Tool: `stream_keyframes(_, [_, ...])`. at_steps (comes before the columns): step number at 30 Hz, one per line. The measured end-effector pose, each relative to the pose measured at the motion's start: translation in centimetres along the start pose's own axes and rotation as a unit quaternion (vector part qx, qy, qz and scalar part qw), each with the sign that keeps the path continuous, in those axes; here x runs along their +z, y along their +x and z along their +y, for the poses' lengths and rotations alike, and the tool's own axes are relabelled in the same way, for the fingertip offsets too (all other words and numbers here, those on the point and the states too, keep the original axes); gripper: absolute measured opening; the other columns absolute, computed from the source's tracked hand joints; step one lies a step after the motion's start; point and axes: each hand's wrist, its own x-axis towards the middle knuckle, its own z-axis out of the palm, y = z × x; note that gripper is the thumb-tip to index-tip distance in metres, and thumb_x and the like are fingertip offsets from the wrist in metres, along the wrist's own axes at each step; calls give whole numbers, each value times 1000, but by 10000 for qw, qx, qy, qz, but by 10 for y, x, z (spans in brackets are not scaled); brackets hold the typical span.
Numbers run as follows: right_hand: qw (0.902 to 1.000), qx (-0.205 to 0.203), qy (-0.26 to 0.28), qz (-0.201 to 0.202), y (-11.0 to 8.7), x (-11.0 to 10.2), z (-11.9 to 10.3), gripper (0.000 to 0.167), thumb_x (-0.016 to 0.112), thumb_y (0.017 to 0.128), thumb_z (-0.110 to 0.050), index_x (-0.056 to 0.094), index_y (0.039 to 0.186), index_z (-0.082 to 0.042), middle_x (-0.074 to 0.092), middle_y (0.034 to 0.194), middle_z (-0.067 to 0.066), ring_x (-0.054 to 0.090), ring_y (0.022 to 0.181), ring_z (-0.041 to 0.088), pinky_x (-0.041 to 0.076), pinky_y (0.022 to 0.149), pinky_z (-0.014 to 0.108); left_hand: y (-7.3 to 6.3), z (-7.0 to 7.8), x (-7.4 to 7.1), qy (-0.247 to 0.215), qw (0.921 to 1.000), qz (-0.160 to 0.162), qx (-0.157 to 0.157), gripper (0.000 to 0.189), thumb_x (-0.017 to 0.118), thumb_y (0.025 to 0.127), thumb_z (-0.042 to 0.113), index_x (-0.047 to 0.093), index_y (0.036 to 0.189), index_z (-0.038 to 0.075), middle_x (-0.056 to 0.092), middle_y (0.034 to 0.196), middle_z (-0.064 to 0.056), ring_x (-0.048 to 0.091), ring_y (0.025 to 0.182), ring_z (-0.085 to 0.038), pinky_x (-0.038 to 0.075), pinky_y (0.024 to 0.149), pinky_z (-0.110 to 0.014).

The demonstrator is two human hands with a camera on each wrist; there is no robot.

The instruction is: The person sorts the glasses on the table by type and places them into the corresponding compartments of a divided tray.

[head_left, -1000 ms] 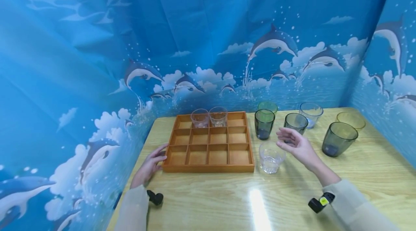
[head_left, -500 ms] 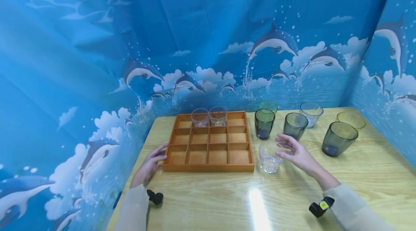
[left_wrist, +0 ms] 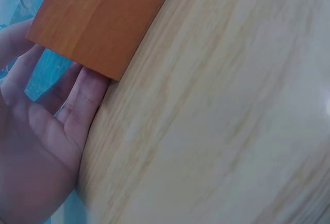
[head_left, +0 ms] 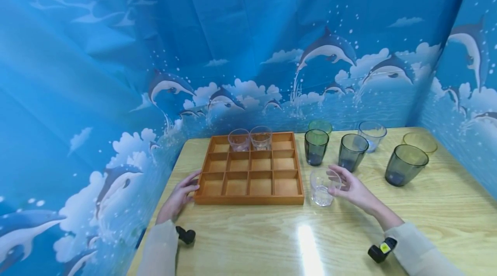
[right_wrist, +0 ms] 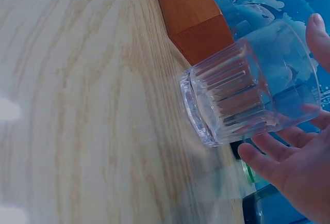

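Note:
A clear drinking glass (head_left: 322,192) with a fluted lower part stands upright on the table, just right of the wooden tray. My right hand (head_left: 353,187) is at its right side, thumb and fingers spread around the rim. In the right wrist view the thumb (right_wrist: 318,38) stands a little apart from the glass, while the fingers (right_wrist: 270,152) lie along its far side. My left hand (head_left: 180,196) rests with extended fingers against the left side of the orange-brown compartment tray (head_left: 248,201). Two clear glasses, one (head_left: 238,141) beside the other (head_left: 261,139), stand in back-row compartments.
Behind my right hand stand dark grey glasses, one (head_left: 315,148) near the tray, another (head_left: 352,153) beside it, a third (head_left: 405,166) farther right. A green glass (head_left: 320,126), a bluish clear one (head_left: 371,136) and a yellow one (head_left: 421,142) stand at the back, before a dolphin-print curtain (head_left: 248,51).
My right hand has moved left and slightly down to the clear glass, its thumb and fingers coming around the rim. The left hand and tray have stayed put.

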Motion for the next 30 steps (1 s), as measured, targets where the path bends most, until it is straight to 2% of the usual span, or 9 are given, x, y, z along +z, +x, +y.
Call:
stream_keyframes(6, [9999,-96,47,-38,0,3,3,79,69,82,-4,20,143,3,38,134,30,38,119,48,40,89,54,9,-13,-4,134,9996,223,56,55,57,91,23,38,142,27,26,147,-8,25,131,-30,32,95,-50])
stream_keyframes(12, [9999,-84,75,-49,0,5,7,87,73,77,-5,18,144,2,38,133,33,39,119,49,45,84,46,12,-17,-6,167,9995,272,86,55,58,90,25,40,141,29,28,146,-7,26,131,-29,31,95,-51])
stream_keyframes(26, [9999,-36,152,26,1,9,9,90,76,74,-8,19,143,-1,41,132,30,39,118,48,44,86,48,9,-13,-3,28,9997,244,78,55,58,90,23,39,142,27,27,146,-6,25,132,-29,24,100,-58])
stream_keyframes(30, [9998,-64,181,77,1,9,13,89,77,73,-8,21,142,-1,42,131,29,41,117,47,42,89,49,10,-17,-4,83,9995,284,115,55,59,90,25,40,142,28,27,146,-5,25,132,-28,22,101,-59])
